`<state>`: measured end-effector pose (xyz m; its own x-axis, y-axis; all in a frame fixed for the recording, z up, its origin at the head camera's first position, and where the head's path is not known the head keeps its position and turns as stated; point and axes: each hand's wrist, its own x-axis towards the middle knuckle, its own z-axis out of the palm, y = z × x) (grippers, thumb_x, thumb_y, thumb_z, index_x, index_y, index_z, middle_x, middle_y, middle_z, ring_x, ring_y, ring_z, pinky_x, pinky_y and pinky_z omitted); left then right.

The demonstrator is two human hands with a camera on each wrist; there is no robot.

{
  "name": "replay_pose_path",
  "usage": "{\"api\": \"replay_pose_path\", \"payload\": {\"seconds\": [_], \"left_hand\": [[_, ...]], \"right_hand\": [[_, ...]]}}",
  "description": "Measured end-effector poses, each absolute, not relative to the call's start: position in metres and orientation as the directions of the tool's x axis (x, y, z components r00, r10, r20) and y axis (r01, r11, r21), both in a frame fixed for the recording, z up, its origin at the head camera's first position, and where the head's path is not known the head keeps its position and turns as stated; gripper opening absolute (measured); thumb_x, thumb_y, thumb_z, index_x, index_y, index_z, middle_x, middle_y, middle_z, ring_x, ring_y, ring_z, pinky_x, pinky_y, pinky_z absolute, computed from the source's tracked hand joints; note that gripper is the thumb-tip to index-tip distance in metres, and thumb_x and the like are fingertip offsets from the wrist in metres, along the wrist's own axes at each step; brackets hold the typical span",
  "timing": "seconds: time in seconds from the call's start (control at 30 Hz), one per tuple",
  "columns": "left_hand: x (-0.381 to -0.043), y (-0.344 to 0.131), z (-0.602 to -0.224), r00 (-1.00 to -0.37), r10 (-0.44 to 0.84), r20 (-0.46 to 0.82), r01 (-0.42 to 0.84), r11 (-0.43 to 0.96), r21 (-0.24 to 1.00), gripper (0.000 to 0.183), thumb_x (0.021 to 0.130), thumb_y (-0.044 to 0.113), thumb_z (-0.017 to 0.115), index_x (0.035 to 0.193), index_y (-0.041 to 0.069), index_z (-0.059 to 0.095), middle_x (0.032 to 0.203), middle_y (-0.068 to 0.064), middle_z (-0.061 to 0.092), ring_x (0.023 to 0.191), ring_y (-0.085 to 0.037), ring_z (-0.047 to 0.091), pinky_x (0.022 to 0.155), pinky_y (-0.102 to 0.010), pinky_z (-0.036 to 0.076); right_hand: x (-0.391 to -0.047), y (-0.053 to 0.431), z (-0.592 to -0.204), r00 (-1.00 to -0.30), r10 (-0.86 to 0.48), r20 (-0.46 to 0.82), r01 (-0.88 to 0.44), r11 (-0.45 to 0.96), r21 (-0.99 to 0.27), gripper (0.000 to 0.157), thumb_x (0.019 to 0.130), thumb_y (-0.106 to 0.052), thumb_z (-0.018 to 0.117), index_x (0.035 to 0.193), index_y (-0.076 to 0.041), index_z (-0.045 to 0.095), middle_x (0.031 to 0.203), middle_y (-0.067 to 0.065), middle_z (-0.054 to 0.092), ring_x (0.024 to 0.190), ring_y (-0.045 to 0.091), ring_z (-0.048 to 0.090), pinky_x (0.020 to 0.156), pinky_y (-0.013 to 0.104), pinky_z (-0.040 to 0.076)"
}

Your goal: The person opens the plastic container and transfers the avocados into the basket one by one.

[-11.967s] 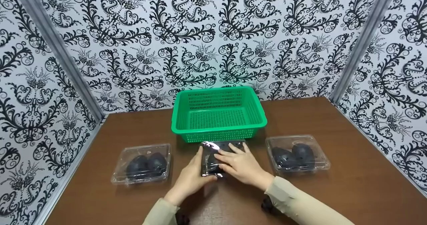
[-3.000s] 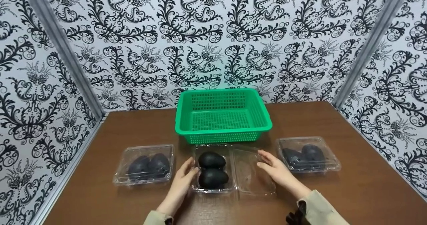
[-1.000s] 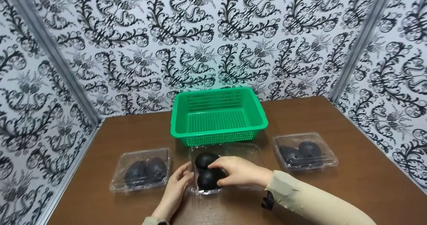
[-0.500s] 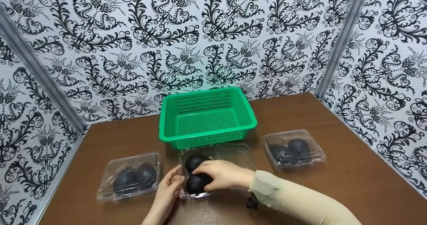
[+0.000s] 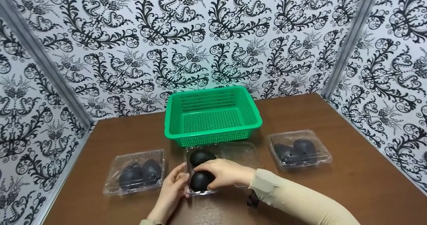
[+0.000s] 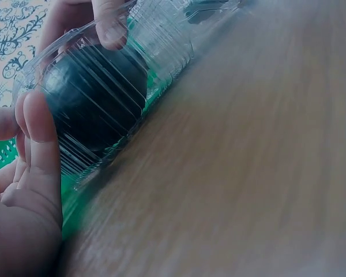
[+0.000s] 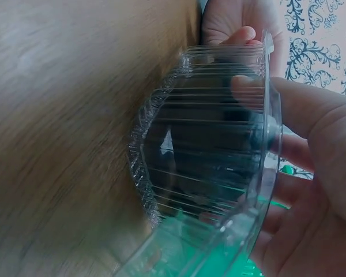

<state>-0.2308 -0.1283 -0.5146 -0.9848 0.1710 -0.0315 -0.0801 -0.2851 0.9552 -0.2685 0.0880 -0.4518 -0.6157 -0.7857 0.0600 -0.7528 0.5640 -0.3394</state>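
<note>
In the head view, an open clear plastic clamshell box (image 5: 242, 153) lies in the middle of the table, its lid folded out to the right. Two smooth, black, egg-shaped avocados sit in its base: a far avocado (image 5: 201, 157) and a near avocado (image 5: 201, 181). My right hand (image 5: 230, 173) reaches in from the right and grips the near avocado, thumb on the near side and fingers over the far side. My left hand (image 5: 171, 186) holds the box's left rim; the left wrist view shows its thumb (image 6: 40, 118) against the rim. The right fingertips are partly hidden.
A green plastic basket (image 5: 213, 131) stands just behind the open box. Closed clear boxes, each with two dark avocados, lie on either side: a left box (image 5: 111, 181) and a right box (image 5: 320, 156). Patterned walls enclose the brown table (image 5: 293, 198).
The middle box, earlier closed, was opened with its lid to the right. My right hand then moved from the lid onto the near avocado. Over the last second the hands have barely shifted.
</note>
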Motion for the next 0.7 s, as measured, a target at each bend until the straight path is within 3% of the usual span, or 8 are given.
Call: {"api": "replay_pose_path", "payload": {"seconds": [0.7], "left_hand": [[-0.2300,-0.1292,-0.5156,-0.987,0.161,-0.022,-0.070,-0.297,0.952,0.060,0.094,0.008,0.060,0.146,-0.005,0.031,0.088,-0.002,0.054,0.055,-0.006,0.045,0.046,-0.020,0.047]], "right_hand": [[-0.2691,0.0876,-0.4460,-0.558,-0.823,0.104,-0.793,0.493,-0.357,0.062,0.072,-0.022,0.082,0.130,-0.018,0.061,0.126,-0.002,0.061,0.118,0.010,0.054,0.099,0.029,0.044]]}}
